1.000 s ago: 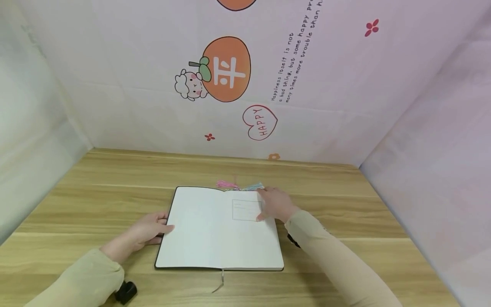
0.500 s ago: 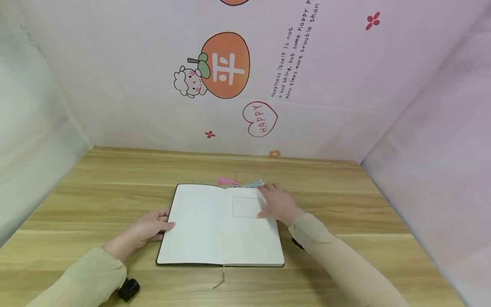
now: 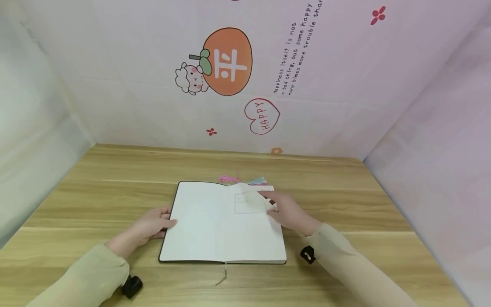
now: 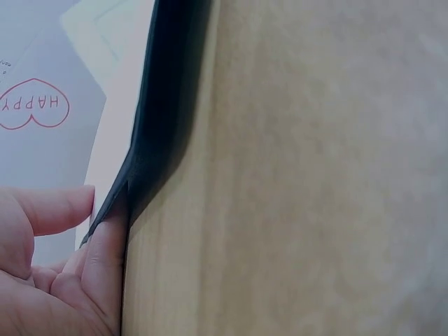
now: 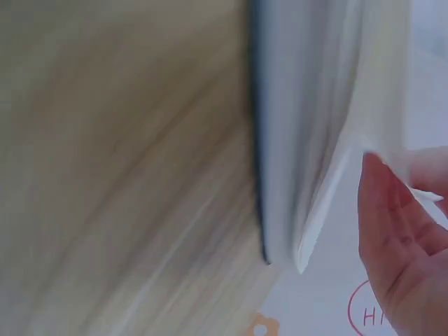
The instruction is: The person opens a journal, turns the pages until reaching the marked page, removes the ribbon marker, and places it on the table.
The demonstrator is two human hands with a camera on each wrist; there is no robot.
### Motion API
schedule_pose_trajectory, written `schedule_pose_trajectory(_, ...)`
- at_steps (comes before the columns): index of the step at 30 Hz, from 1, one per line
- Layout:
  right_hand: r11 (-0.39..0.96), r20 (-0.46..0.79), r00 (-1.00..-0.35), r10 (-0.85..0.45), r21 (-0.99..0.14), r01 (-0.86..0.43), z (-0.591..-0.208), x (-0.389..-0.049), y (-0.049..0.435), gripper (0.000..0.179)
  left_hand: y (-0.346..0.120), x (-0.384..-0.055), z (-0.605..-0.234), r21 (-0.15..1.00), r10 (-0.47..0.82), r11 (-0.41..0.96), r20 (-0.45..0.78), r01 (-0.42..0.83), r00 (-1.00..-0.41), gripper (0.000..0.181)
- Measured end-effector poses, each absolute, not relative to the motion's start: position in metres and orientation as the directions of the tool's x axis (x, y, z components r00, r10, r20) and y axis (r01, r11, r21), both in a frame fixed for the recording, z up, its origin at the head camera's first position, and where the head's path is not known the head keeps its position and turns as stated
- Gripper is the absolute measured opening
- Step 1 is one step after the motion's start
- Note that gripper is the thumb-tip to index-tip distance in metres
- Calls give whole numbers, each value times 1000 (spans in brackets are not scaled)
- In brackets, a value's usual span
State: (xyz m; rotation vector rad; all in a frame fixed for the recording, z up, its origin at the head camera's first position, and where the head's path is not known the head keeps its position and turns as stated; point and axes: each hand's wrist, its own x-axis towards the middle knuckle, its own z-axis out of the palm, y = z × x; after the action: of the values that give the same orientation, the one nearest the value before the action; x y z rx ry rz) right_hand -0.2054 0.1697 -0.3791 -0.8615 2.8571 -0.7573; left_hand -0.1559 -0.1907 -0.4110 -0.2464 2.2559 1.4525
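An open notebook with blank white pages and a dark cover lies in the head view. My left hand holds its left edge, thumb on the page and fingers under the dark cover, as the left wrist view shows. At the upper right, my right hand pinches a page between thumb and fingers, its corner lifted and curled. In the right wrist view this raised page stands off the stack below. A faint rectangular outline is on the right side.
A pink tassel and a blue tassel poke out past the notebook's top edge. From the bottom hangs a ribbon bookmark. Around it is the wooden table, backed by a printed cloth wall.
My right hand has shifted slightly right and raised the corner of the right page, which lay flat before. The left hand keeps its hold on the left edge.
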Motion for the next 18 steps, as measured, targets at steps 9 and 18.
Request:
schedule_pose_trajectory(9, 360, -61, -911, -407, -928, -98, -357, -193, 165, 54, -191, -154, -411, 824, 88, 427, -447, -372, -890, 64)
schedule_pose_trajectory(18, 158, -106, -850, -515, -987, 28, -355, -175, 139, 55, -190, -153, -410, 827, 91, 435, -434, -356, -896, 64)
